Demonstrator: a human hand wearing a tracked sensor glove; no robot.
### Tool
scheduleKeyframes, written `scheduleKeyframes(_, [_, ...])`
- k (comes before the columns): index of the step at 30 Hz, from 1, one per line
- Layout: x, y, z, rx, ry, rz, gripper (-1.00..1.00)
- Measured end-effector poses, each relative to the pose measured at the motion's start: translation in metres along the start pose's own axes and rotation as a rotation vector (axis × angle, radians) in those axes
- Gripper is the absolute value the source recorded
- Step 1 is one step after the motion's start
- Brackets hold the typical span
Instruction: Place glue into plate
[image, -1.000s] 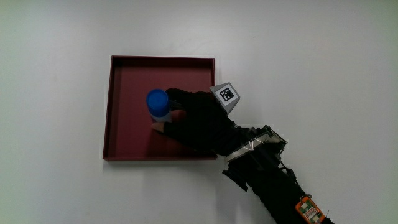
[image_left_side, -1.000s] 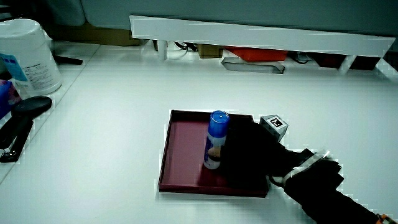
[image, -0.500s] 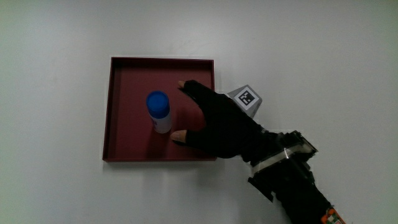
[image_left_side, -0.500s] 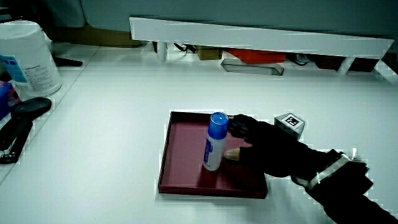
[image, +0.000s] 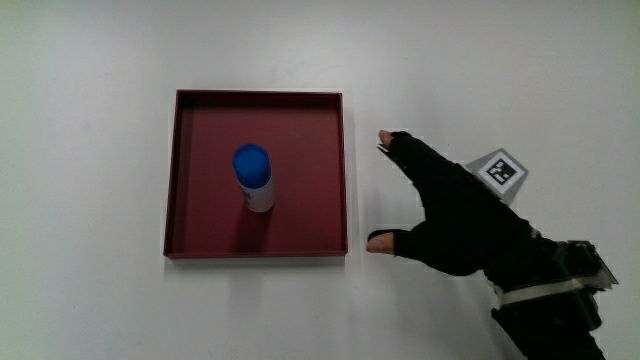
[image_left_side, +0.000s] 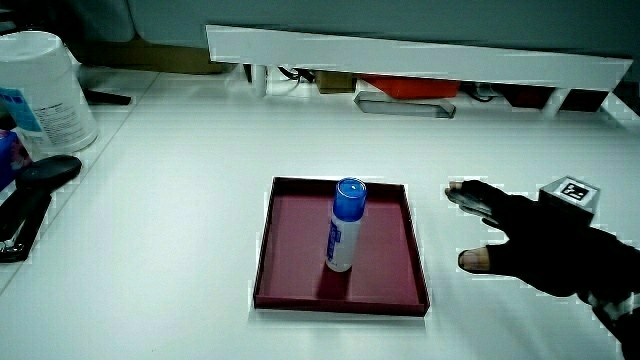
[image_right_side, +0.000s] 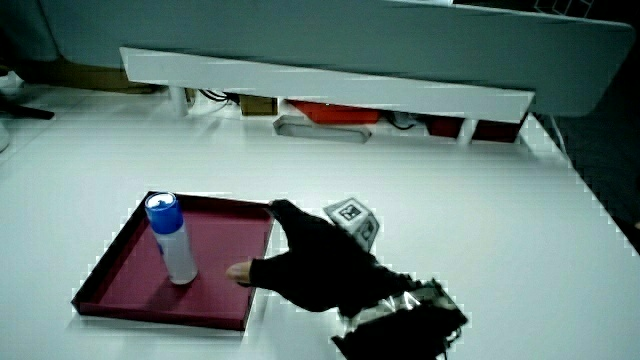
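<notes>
Since a second ago the hand has released the glue and drawn off the plate. It now rests on the tabletop just beside the plate's rim, its grip spread wide and empty. The glue stands upright near the plate's middle, apart from every wall and untouched. The placing looks done. Nothing lies between hand and plate.

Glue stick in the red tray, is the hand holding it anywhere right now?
No. The hand holds nothing; its fingers are spread over the table beside the tray, apart from the glue stick standing upright inside.
</notes>
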Motion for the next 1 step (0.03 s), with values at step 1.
scheduleKeyframes(1, [0.0011, -0.0014, 0.0015, 0.009, -0.016, 0.009, -1.0])
